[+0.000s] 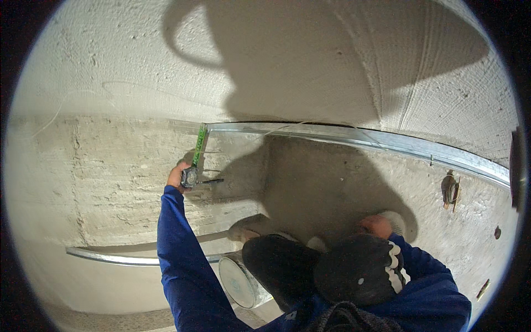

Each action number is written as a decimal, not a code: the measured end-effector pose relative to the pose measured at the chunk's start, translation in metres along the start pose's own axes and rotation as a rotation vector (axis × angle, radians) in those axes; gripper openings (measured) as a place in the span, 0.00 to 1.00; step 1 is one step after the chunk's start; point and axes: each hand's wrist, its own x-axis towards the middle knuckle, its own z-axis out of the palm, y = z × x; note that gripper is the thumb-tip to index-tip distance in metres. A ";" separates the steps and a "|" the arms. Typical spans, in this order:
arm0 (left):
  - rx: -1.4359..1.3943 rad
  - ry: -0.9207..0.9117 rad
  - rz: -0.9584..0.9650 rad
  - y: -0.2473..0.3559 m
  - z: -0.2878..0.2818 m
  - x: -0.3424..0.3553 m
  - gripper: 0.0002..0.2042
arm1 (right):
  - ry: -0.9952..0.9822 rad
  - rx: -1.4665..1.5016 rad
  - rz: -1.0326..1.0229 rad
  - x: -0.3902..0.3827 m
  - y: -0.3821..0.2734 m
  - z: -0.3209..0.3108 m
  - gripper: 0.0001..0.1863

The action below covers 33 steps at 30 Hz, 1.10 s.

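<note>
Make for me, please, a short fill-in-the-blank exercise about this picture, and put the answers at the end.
1. The tape measure is in the person's ____ hand.
2. Its pulled-out strip is mostly ____ in colour.
3. The person's sleeves are ____ in colour.
4. The metal rail beside the strip's tip runs toward the picture's ____ edge.

Missing words: left; green; blue; right.

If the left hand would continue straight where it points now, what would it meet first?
Following the green tape blade, the left hand would probably first meet the left end of the metal channel or the plaster wall beside it; depth leaves unclear which.
</note>
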 end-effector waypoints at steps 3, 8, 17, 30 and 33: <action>-0.064 -0.048 0.033 0.000 0.002 -0.002 0.14 | -0.007 -0.054 -0.009 -0.001 0.004 0.005 0.12; -0.113 -0.087 0.093 -0.001 0.003 0.000 0.14 | 0.148 -0.029 -0.061 -0.003 0.007 0.013 0.12; -0.080 -0.053 0.039 0.007 0.007 -0.010 0.12 | 0.097 -0.028 -0.051 -0.003 0.004 0.006 0.13; -0.190 -0.257 0.123 -0.083 0.003 -0.066 0.22 | -0.066 -0.061 0.259 0.001 0.050 0.064 0.15; 0.407 -0.442 0.211 -0.128 0.044 -0.082 0.24 | 0.102 -0.210 -0.106 -0.004 0.046 0.047 0.14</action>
